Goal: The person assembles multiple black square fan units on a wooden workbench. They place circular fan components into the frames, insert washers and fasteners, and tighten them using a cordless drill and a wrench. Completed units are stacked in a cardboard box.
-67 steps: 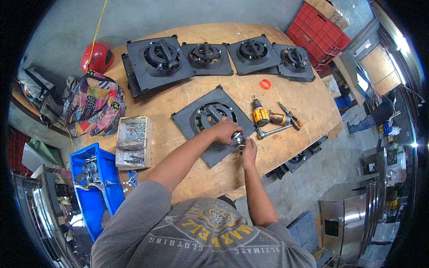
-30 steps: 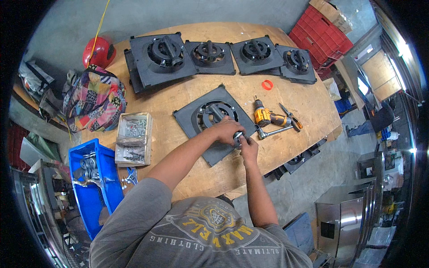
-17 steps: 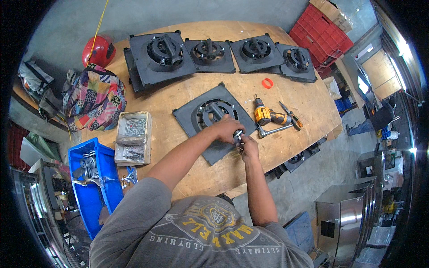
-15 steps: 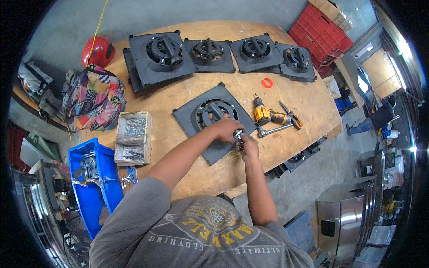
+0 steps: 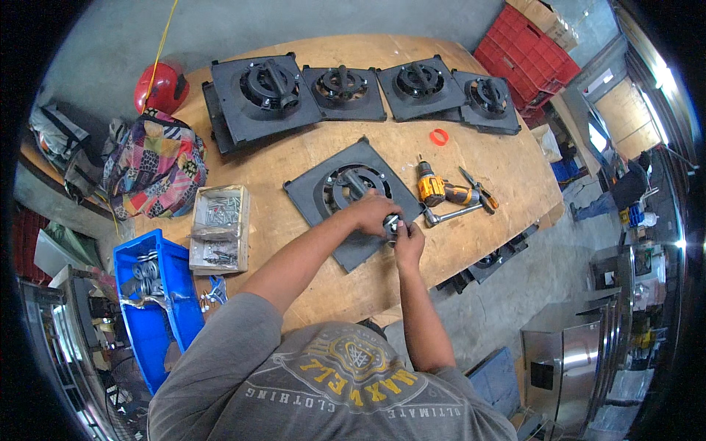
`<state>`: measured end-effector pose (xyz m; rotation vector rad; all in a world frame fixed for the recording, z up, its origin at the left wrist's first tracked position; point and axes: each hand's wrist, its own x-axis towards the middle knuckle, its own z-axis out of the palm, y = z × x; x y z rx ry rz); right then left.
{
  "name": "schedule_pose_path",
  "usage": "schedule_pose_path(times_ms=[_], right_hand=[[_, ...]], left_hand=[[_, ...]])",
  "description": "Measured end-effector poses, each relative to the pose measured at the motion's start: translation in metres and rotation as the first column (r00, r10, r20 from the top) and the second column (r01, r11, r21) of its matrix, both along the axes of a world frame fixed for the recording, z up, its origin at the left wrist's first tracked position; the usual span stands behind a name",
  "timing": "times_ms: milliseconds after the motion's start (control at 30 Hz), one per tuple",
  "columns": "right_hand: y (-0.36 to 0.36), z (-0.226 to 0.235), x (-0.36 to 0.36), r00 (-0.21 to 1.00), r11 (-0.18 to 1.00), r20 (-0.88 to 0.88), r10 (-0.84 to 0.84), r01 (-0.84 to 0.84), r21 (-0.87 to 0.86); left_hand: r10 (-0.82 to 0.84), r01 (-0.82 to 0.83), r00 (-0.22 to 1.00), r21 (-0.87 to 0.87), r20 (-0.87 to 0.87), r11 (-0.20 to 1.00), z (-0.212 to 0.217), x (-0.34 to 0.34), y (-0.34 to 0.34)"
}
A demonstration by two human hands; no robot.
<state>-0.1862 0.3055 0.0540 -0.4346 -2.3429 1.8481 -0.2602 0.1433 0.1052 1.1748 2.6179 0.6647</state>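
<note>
A black square plate with a round burner-like centre [image 5: 351, 165] lies turned cornerwise on the table before me. From its middle a dark tube [image 5: 356, 182] runs toward me. My left hand [image 5: 376, 212] is closed around the near part of that tube, over the plate's near right side. At the tube's near end shows a small round metal piece [image 5: 392, 220]. My right hand [image 5: 409, 242] pinches at this end with thumb and fingertips; what lies between them is too small to make out.
Beside the plate lie a yellow cordless drill [image 5: 431, 185], a ratchet wrench [image 5: 452, 214], pliers [image 5: 479, 189] and an orange ring [image 5: 439, 137]. Similar black plates [image 5: 257, 117] line the back. At left stand a screw box [image 5: 219, 231] and a blue bin [image 5: 165, 294]. Someone [image 5: 625, 187] is far right.
My right hand has turned and risen slightly at the tube's end, its fingers shifting around the metal piece. The left hand keeps its hold.
</note>
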Motion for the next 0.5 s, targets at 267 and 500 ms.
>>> schedule_pose_path(times_ms=[267, 500], right_hand=[[-0.003, -0.009, 0.004, 0.973, 0.975, -0.229, 0.036, 0.016, 0.220], [0.000, -0.015, 0.007, 0.976, 0.970, -0.208, 0.062, -0.011, 0.242]], left_hand=[[-0.007, 0.007, 1.000, 0.014, 0.005, 1.000, 0.001, 0.001, -0.001], [0.008, -0.009, 1.000, 0.038, 0.020, 0.999, 0.003, 0.003, -0.001]])
